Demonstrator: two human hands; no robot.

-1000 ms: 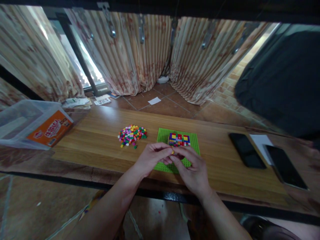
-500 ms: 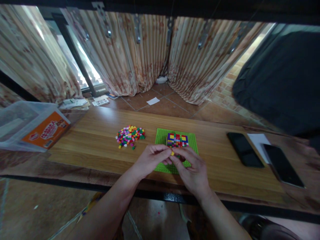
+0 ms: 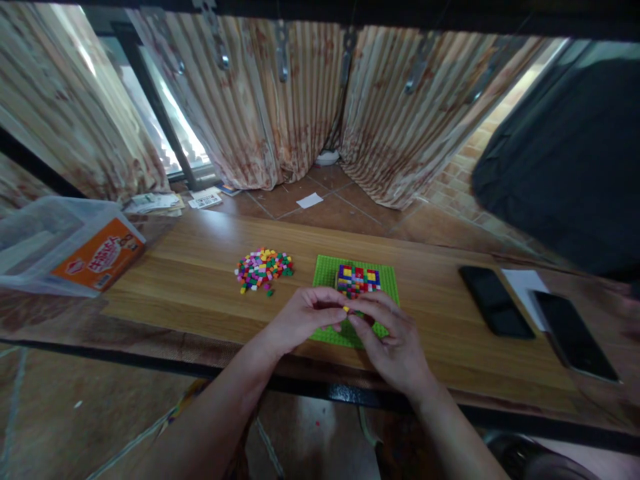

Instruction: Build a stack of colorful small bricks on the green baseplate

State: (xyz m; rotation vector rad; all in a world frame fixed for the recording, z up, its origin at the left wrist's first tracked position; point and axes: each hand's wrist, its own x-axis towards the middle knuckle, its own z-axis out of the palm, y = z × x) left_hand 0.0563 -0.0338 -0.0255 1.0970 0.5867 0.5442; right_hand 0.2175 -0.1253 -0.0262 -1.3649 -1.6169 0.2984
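A small yellow toy brick (image 3: 346,309) sits pinched where the fingertips of both hands meet. My left hand (image 3: 307,313) comes in from the left, its thumb and forefinger closed at the brick. From the right, my right hand (image 3: 387,330) has its thumb and fingers on the brick's other side. Both hands hover over the front part of a green studded baseplate (image 3: 327,265). Just behind the fingers, a block built of multicoloured bricks (image 3: 359,277) stands on the plate, its lower front partly covered by my hands.
Loose coloured bricks (image 3: 263,268) lie in a heap left of the plate on the wooden board (image 3: 190,273). A clear plastic box (image 3: 75,217) with an orange label stands far left. Two dark phones (image 3: 495,300) and white paper (image 3: 525,290) lie at the right.
The thumbs have shifted slightly around the yellow brick, and less of it shows. The view has moved a little; the built block stays on the plate.
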